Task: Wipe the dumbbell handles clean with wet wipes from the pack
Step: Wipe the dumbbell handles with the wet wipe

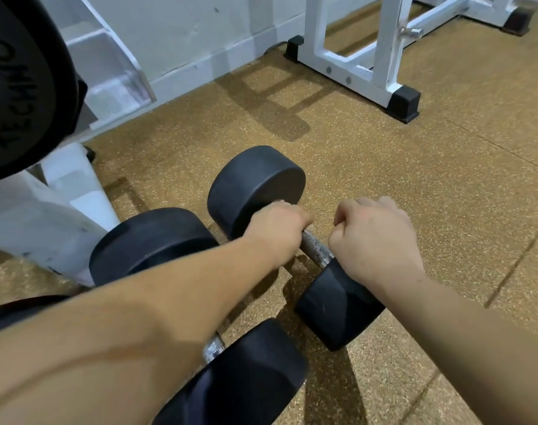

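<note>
2 hands at the handle of 1 of 2 black dumbbells on a speckled gym floor [430, 185].

The left hand [277, 228] is curled round the knurled metal handle [315, 248] of the right dumbbell [255, 182], close against its far head; a sliver of white shows at the fingers, too small to identify. The right hand [375, 237] is balled in a loose fist just beside the handle, over the near head, thumb against forefinger; whether it holds anything cannot be told. The 2nd dumbbell [151, 240] lies just beside the 1st, partly under the left forearm. A white steel frame [353, 65] stands well apart behind; a black weight plate [19, 81] fills the upper left corner.
</note>
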A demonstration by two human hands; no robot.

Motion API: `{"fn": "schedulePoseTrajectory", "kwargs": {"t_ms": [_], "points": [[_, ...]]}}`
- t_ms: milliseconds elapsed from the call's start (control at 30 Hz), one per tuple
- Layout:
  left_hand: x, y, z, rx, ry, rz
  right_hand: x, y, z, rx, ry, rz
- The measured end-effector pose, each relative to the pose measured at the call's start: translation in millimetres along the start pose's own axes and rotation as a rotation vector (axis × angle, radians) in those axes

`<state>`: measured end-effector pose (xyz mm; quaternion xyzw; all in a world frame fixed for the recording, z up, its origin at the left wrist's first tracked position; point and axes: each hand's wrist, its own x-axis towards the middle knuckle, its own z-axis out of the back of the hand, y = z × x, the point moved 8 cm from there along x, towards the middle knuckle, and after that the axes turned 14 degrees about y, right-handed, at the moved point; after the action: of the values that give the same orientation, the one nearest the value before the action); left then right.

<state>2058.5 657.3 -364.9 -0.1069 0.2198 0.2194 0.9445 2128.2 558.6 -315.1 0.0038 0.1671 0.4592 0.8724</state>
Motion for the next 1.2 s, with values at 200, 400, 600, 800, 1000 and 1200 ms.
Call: {"fn": "schedulePoseTrajectory", "kwargs": {"t_ms": [200, 400, 600, 800, 1000, 1200], "points": [[-24, -33, -13, -0.253, 0.07, -0.044, 0, 0, 1, 0.041, 0.014, -0.013], [-57, -7, -33, -0.592, 0.198, -0.048, 0, -4, 4, 0.061, -0.04, -0.018], [-132, 34, -26, -0.993, -0.077, 0.162, -13, 5, 9, -0.048, -0.237, 0.008], [-192, 51, -23, -1.397, -0.32, 0.249, -34, 49, 17, -0.366, -0.202, 0.013], [-259, 80, -46, -1.644, -0.33, 0.228, -92, 128, -18, 1.019, 0.203, 0.059], [-342, 113, -70, -1.781, -0.39, 0.253, -168, 217, -55, 1.402, 0.733, 0.072]]}}
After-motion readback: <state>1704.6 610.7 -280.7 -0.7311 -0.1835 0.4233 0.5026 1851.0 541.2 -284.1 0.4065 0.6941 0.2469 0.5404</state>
